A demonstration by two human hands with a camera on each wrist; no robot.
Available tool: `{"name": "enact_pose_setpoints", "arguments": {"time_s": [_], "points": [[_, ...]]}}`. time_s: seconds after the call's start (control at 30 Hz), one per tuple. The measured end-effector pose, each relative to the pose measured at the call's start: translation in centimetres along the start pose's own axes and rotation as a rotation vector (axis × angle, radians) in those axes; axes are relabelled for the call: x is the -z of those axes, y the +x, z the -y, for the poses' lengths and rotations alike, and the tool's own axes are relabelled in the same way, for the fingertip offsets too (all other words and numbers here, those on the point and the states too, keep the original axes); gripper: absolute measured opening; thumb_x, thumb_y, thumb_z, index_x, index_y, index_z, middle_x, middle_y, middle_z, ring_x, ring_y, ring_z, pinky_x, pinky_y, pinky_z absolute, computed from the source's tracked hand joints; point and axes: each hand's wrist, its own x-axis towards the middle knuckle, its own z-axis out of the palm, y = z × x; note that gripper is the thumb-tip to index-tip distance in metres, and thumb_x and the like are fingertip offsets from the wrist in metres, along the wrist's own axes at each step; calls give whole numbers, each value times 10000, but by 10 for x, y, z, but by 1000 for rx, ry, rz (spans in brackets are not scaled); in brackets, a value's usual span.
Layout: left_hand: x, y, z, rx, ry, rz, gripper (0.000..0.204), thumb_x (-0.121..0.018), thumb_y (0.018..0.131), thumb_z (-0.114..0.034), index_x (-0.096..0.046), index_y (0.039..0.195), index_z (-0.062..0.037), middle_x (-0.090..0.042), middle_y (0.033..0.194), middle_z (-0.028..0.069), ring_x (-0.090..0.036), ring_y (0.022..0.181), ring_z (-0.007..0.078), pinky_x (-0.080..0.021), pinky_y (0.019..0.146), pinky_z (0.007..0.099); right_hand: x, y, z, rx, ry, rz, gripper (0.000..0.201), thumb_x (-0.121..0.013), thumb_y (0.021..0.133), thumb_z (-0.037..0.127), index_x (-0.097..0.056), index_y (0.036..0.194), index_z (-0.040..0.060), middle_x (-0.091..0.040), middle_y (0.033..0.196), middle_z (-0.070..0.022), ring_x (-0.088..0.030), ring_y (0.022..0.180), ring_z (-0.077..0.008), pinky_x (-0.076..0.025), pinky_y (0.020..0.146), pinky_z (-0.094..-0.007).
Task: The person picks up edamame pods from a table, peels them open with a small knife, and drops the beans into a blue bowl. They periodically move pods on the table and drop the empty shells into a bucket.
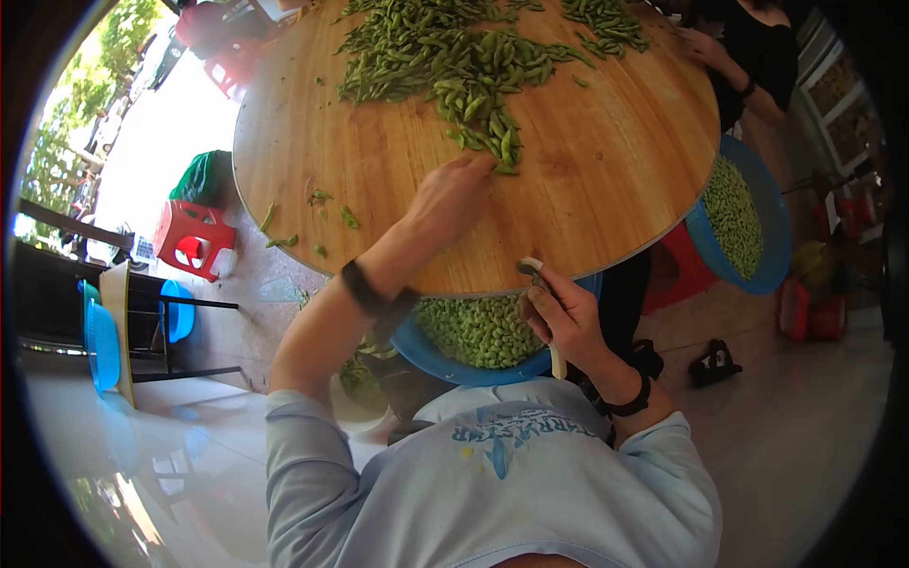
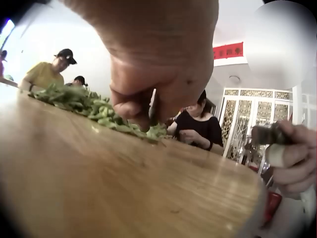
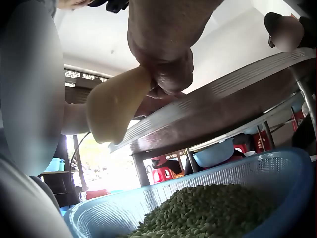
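At the near tip of the pile of green pods, the left hand bends its fingers down and pinches at pods; the fingertips are partly hidden in the left wrist view. My right hand is just off the table's near edge, its fingers curled round a pale-handled tool. A small dark piece is at its fingertips. In the right wrist view the pale handle sticks out of the hand. Below the right hand, a blue basket holds shelled green beans.
The round wooden table has a few loose pods at its left. Another blue basket of beans stands at the right, and a red stool at the left. A person in black sits across the table.
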Motion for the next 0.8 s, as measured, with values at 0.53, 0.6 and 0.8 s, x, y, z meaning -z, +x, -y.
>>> {"name": "enact_pose_setpoints", "arguments": {"time_s": [0.53, 0.6, 0.8], "points": [[0, -71, -32, 346, -1189, 100, 238, -583, 818, 73, -542, 1051, 42, -642, 934, 119, -649, 843, 217, -543, 717, 307, -5, 11, -4, -63, 230, -77, 401, -418, 981, 141, -384, 1360, 17, -522, 737, -40, -433, 489, -53, -325, 402, -187], [-2, -87, -38, 467, -1214, 75, 238, -595, 818, 73, -537, 1046, 41, -642, 933, 84, -636, 803, 143, -537, 692, 278, -11, 11, -7, -60, 239, -22, 411, -417, 981, 141, -373, 1370, 17, -525, 748, -37, -438, 500, -51, -328, 405, -184], [-18, -108, -35, 462, -1140, -56, 140, -612, 846, -8, -585, 976, 37, -645, 832, 48, -598, 727, 103, -495, 627, 234, -16, 12, -16, -12, 115, 106, 454, -403, 989, 158, -314, 1408, 6, -555, 784, -67, -441, 504, -63, -367, 422, -195]]}}
